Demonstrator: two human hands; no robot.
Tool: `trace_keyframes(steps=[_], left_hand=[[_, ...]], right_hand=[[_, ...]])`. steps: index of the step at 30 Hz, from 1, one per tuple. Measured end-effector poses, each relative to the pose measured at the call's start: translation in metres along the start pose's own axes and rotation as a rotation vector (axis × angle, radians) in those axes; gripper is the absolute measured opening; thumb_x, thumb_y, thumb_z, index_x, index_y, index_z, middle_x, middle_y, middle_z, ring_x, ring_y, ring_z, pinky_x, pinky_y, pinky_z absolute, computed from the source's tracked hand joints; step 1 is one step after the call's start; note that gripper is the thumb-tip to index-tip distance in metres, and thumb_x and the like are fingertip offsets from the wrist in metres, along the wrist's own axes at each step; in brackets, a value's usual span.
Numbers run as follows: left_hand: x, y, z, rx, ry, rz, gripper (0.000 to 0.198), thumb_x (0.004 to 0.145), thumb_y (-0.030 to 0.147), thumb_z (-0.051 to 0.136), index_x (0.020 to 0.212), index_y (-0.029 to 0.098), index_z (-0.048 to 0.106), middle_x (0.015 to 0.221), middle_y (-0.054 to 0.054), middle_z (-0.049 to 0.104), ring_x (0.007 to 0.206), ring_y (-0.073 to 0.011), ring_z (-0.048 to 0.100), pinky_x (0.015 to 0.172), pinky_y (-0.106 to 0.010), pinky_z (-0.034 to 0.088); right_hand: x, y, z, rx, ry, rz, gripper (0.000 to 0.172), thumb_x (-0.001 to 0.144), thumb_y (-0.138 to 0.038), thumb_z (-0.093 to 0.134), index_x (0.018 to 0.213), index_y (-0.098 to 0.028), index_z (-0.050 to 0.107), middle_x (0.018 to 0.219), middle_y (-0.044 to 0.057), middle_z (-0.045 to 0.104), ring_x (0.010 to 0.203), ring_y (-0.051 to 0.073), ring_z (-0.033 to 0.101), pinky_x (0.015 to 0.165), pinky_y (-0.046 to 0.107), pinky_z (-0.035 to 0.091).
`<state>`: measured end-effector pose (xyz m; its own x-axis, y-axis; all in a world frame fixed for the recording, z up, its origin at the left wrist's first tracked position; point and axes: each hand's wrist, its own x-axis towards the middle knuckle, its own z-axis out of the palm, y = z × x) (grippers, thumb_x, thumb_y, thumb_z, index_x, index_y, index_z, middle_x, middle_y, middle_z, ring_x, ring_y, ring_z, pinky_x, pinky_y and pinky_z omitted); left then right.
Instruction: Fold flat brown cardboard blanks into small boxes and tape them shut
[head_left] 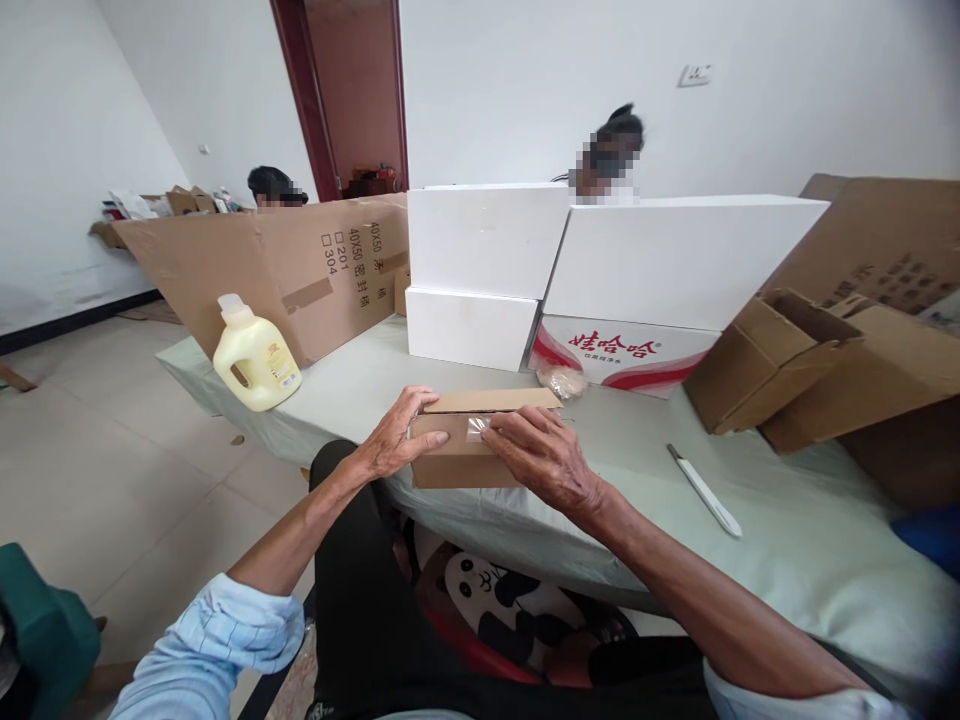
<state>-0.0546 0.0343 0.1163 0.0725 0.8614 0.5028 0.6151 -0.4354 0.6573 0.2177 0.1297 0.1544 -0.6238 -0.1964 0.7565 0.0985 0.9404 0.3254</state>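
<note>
A small brown cardboard box rests near the table's front edge, its top flap standing slightly raised at the back. My left hand grips the box's left end, with the thumb on the near side and the fingers behind. A strip of clear tape shows on the box's upper face. My right hand has its fingers bent and pressed together at the right end of this strip; its palm covers the box's right part. To the right lies a white-handled knife, apart from both hands.
White boxes and a red-and-white printed carton stand behind, with a crumpled clear bag before them. A yellow jug and large carton stand left; open brown boxes stand right. Two people are partly visible beyond.
</note>
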Motion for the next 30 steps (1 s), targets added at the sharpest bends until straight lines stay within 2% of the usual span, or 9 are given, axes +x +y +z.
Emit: trace_keyframes(steps=[4, 7, 14, 16, 19, 21, 26, 30], left_hand=[[-0.001, 0.001, 0.008, 0.0, 0.06, -0.054, 0.045, 0.102, 0.05, 0.068, 0.137, 0.022, 0.06, 0.141, -0.014, 0.059, 0.14, -0.0311, 0.056, 0.12, -0.048, 0.047], [-0.004, 0.001, 0.009, 0.018, 0.059, -0.065, 0.043, 0.103, 0.047, 0.066, 0.14, 0.023, 0.062, 0.143, -0.013, 0.061, 0.138, -0.0303, 0.058, 0.119, -0.047, 0.049], [-0.01, 0.001, 0.002, 0.125, -0.093, -0.027, 0.047, 0.112, 0.049, 0.053, 0.152, 0.028, 0.067, 0.168, -0.013, 0.046, 0.159, -0.0317, 0.045, 0.133, -0.05, 0.038], [-0.011, 0.003, -0.002, 0.181, -0.169, -0.029, 0.056, 0.107, 0.056, 0.061, 0.157, 0.03, 0.063, 0.174, -0.013, 0.039, 0.161, -0.036, 0.041, 0.133, -0.055, 0.037], [-0.015, 0.007, -0.008, 0.295, -0.279, -0.022, 0.097, 0.086, 0.064, 0.087, 0.169, 0.032, 0.047, 0.18, -0.016, 0.028, 0.162, -0.0448, 0.037, 0.13, -0.062, 0.04], [-0.017, 0.011, -0.009, 0.373, -0.3, -0.011, 0.114, 0.077, 0.059, 0.095, 0.173, 0.032, 0.039, 0.18, -0.018, 0.025, 0.162, -0.0466, 0.037, 0.129, -0.063, 0.041], [-0.018, 0.017, -0.005, 0.451, -0.271, 0.029, 0.098, 0.09, 0.046, 0.087, 0.173, 0.03, 0.038, 0.175, -0.019, 0.03, 0.156, -0.0428, 0.046, 0.126, -0.057, 0.048], [-0.015, 0.016, -0.004, 0.44, -0.244, 0.071, 0.093, 0.093, 0.043, 0.082, 0.173, 0.033, 0.037, 0.17, -0.018, 0.035, 0.152, -0.0407, 0.049, 0.122, -0.055, 0.052]], right_hand=[[-0.011, -0.009, 0.004, 0.092, -0.028, 0.001, 0.025, 0.107, -0.004, 0.055, 0.121, -0.019, 0.068, 0.104, 0.008, 0.074, 0.089, 0.021, 0.059, 0.076, 0.036, 0.046], [-0.018, -0.016, 0.007, 0.151, -0.041, 0.023, 0.026, 0.106, -0.001, 0.054, 0.118, -0.019, 0.068, 0.102, 0.008, 0.074, 0.086, 0.021, 0.059, 0.075, 0.036, 0.046], [-0.019, -0.024, 0.006, 0.28, 0.024, 0.178, 0.022, 0.106, -0.003, 0.058, 0.111, -0.022, 0.068, 0.101, 0.007, 0.071, 0.082, 0.019, 0.058, 0.074, 0.033, 0.049], [-0.018, -0.025, 0.006, 0.288, 0.069, 0.217, 0.018, 0.106, -0.005, 0.06, 0.11, -0.022, 0.067, 0.099, 0.006, 0.071, 0.08, 0.018, 0.056, 0.075, 0.032, 0.049], [-0.018, -0.026, 0.006, 0.291, 0.101, 0.234, 0.016, 0.107, -0.007, 0.061, 0.11, -0.021, 0.066, 0.098, 0.006, 0.071, 0.08, 0.018, 0.056, 0.075, 0.032, 0.05], [-0.02, -0.027, 0.006, 0.291, 0.091, 0.231, 0.018, 0.107, -0.006, 0.06, 0.109, -0.022, 0.066, 0.099, 0.006, 0.071, 0.082, 0.018, 0.058, 0.074, 0.031, 0.05], [-0.025, -0.033, 0.007, 0.313, 0.094, 0.261, 0.02, 0.106, -0.006, 0.059, 0.111, -0.022, 0.069, 0.1, 0.006, 0.072, 0.083, 0.017, 0.064, 0.074, 0.029, 0.054], [-0.02, -0.031, -0.002, 0.333, 0.172, 0.339, 0.017, 0.107, -0.01, 0.061, 0.11, -0.024, 0.071, 0.101, 0.006, 0.074, 0.086, 0.018, 0.07, 0.076, 0.031, 0.059]])
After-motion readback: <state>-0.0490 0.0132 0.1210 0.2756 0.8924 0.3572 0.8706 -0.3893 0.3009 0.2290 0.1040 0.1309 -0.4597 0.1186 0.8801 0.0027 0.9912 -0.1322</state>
